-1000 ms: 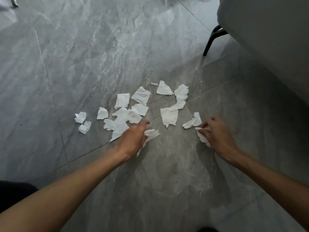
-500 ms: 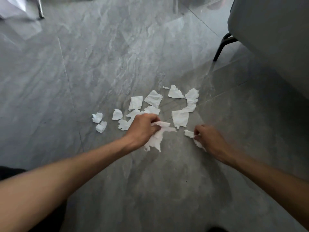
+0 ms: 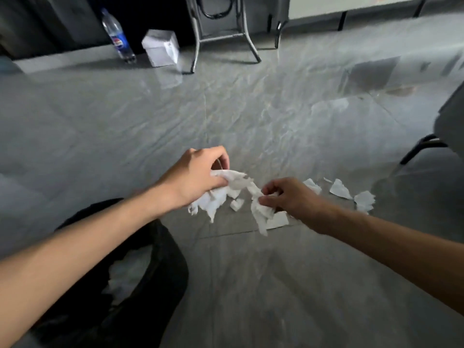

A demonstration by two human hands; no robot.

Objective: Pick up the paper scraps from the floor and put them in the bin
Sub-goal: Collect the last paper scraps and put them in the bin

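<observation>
My left hand (image 3: 198, 175) is lifted off the grey floor and closed on a bunch of white paper scraps (image 3: 218, 197) that hang below it. Just to its right, my right hand (image 3: 286, 194) pinches other white scraps (image 3: 261, 214) that dangle from its fingers. A few loose scraps (image 3: 340, 189) still lie on the floor to the right of my right hand, and a small one (image 3: 236, 204) shows between my hands. The black-lined bin (image 3: 165, 262) stands at lower left under my left forearm, with white paper inside it.
A plastic bottle (image 3: 118, 37) and a white box (image 3: 162, 47) stand at the far wall. Grey metal stool legs (image 3: 223, 38) rise beside them. A grey chair with a black leg (image 3: 424, 146) is at the right edge.
Both hands have lifted from the floor with scraps in them. My view has swung up and left, so the bin and the far wall now show.
</observation>
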